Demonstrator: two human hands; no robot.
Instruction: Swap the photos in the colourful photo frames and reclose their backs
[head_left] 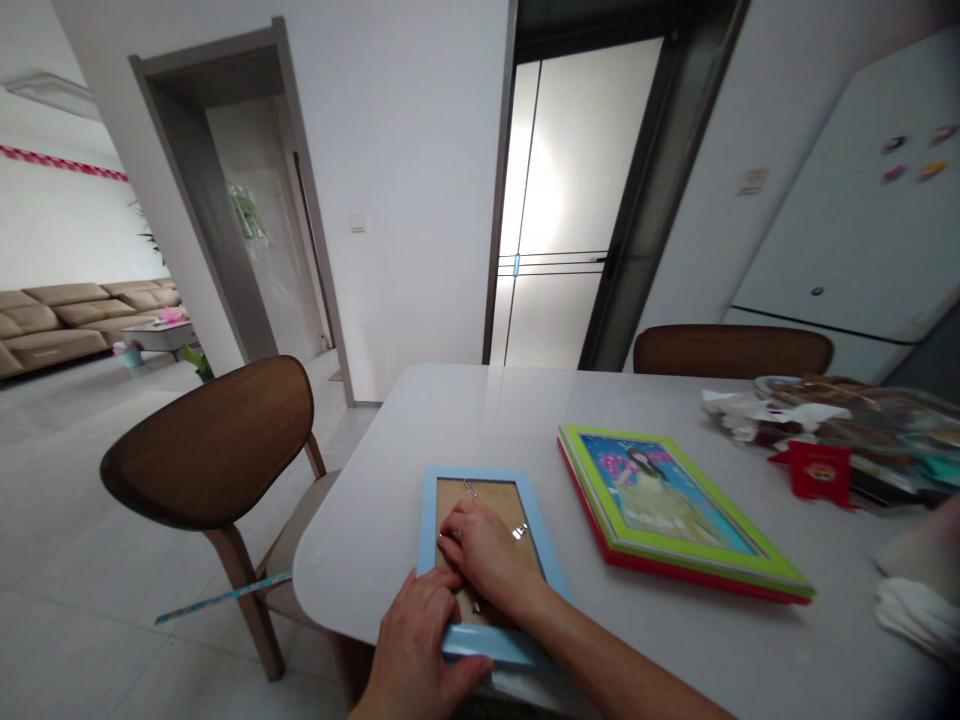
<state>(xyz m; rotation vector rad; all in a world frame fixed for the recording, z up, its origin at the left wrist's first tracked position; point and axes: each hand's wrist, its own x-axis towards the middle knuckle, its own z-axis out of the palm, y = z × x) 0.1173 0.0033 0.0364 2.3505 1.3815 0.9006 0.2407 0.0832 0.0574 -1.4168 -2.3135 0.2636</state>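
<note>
A light-blue picture frame (481, 474) lies face down on the table near its rounded corner, showing a brown cardboard backing (491, 505) with small metal clips. My left hand (416, 645) grips the frame's near edge. My right hand (487, 553) lies on the backing, fingers curled against it, and covers the middle. I cannot tell whether those fingers pinch a clip. To the right, apart from both hands, lies a stack of frames with a green top frame (667, 540) and a red one beneath, holding a printed picture of a figure in a green dress.
A heap of packets and papers (847, 430) with a red card (820, 473) sits at the table's far right. White cloth (915, 620) lies at the right edge. Wooden chairs (214, 440) stand beyond the white table's (360, 540) left edge and far side.
</note>
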